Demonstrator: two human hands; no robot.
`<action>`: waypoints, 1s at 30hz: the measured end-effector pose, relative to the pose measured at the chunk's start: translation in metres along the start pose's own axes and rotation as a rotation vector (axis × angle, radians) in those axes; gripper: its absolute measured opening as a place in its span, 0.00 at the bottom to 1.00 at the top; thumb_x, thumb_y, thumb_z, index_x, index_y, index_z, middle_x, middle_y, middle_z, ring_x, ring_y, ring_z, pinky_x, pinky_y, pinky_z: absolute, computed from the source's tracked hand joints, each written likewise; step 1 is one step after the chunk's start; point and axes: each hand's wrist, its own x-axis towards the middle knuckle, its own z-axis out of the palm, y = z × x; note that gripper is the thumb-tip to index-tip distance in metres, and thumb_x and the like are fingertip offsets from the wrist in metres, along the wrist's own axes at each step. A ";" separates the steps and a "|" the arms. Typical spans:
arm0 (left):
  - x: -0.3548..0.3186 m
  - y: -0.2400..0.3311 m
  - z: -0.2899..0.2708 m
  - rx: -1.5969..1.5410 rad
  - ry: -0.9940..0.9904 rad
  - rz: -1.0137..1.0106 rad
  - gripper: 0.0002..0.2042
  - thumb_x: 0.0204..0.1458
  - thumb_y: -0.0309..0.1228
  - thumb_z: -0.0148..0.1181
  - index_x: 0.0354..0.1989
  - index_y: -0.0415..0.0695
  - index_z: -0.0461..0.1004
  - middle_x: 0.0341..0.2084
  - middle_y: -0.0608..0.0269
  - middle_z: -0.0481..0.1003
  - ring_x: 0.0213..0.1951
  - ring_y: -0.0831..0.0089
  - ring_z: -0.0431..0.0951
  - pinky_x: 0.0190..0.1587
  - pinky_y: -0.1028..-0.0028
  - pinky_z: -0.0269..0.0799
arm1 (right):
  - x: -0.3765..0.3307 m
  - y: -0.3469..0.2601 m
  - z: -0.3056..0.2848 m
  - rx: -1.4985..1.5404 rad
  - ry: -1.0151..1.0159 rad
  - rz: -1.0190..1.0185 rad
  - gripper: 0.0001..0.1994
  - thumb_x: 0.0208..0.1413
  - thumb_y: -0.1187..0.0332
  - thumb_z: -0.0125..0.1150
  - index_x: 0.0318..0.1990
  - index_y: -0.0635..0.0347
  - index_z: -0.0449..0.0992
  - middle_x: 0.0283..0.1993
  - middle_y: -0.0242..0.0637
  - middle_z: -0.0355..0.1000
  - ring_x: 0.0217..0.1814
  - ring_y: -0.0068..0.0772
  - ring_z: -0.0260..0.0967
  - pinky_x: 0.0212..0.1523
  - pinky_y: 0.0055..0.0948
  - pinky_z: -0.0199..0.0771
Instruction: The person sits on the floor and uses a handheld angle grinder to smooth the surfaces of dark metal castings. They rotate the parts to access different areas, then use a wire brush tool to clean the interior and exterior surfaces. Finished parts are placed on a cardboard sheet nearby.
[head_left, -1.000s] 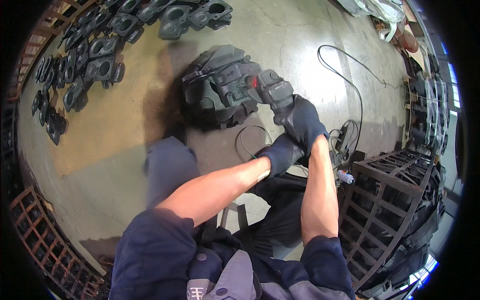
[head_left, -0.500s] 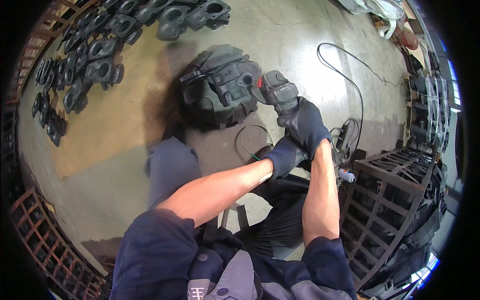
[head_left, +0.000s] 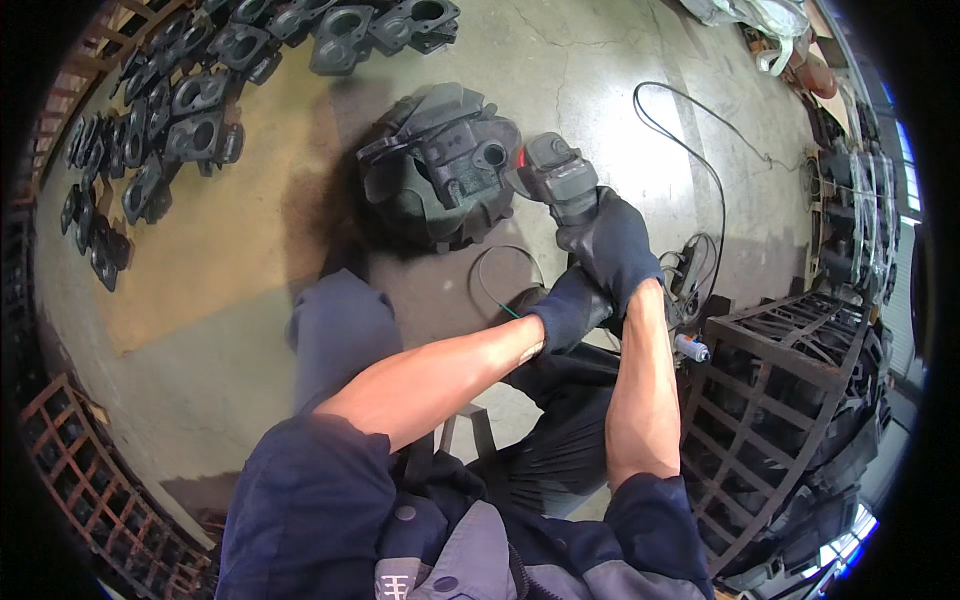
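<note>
A bulky dark metal casting [head_left: 440, 170] with a round hole in its right part sits on the floor in front of me. An angle grinder [head_left: 560, 172] is held at its right side, with the disc edge close to or touching the casting; contact cannot be made out. My right hand [head_left: 618, 245], in a dark glove, is closed round the grinder's body just behind its head. Lower down, my left hand [head_left: 570, 308], also gloved, grips the rear of the grinder. Its fingers are partly hidden behind my right wrist.
Many dark flanged castings [head_left: 195, 135] lie on the floor at the far left. A black cable [head_left: 720, 185] loops across the floor at right. A spray can [head_left: 691, 348] stands beside a metal cage [head_left: 765, 400]. Another rusty cage [head_left: 95, 465] is at lower left.
The whole view has shifted up slightly. The grinder stays at the casting's right side, and both hands keep their hold on it.
</note>
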 end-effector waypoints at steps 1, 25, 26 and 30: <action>0.001 -0.002 0.003 -0.073 0.022 -0.003 0.12 0.57 0.30 0.59 0.45 0.34 0.75 0.40 0.51 0.80 0.44 0.69 0.77 0.50 0.67 0.73 | 0.001 -0.003 -0.002 -0.033 -0.009 -0.006 0.23 0.40 0.62 0.68 0.43 0.69 0.77 0.37 0.58 0.79 0.43 0.59 0.78 0.46 0.43 0.77; 0.018 -0.006 0.010 -0.116 -0.075 -0.103 0.15 0.55 0.30 0.63 0.48 0.35 0.74 0.41 0.53 0.80 0.42 0.72 0.79 0.47 0.70 0.75 | 0.005 0.022 -0.001 0.106 0.102 0.018 0.22 0.40 0.62 0.69 0.43 0.66 0.77 0.35 0.51 0.80 0.41 0.52 0.79 0.44 0.40 0.78; 0.020 -0.013 0.015 -0.015 -0.008 0.020 0.16 0.55 0.30 0.63 0.49 0.35 0.74 0.40 0.53 0.80 0.41 0.71 0.79 0.45 0.70 0.76 | 0.003 0.024 -0.002 0.189 0.107 -0.006 0.21 0.41 0.63 0.68 0.41 0.67 0.77 0.33 0.48 0.79 0.38 0.48 0.79 0.42 0.39 0.77; 0.017 -0.015 0.020 -0.010 0.037 0.157 0.20 0.49 0.26 0.66 0.50 0.37 0.71 0.39 0.54 0.80 0.35 0.69 0.81 0.38 0.69 0.77 | -0.008 0.028 -0.018 0.462 0.068 -0.020 0.17 0.42 0.67 0.67 0.39 0.67 0.75 0.27 0.36 0.74 0.30 0.26 0.70 0.35 0.29 0.74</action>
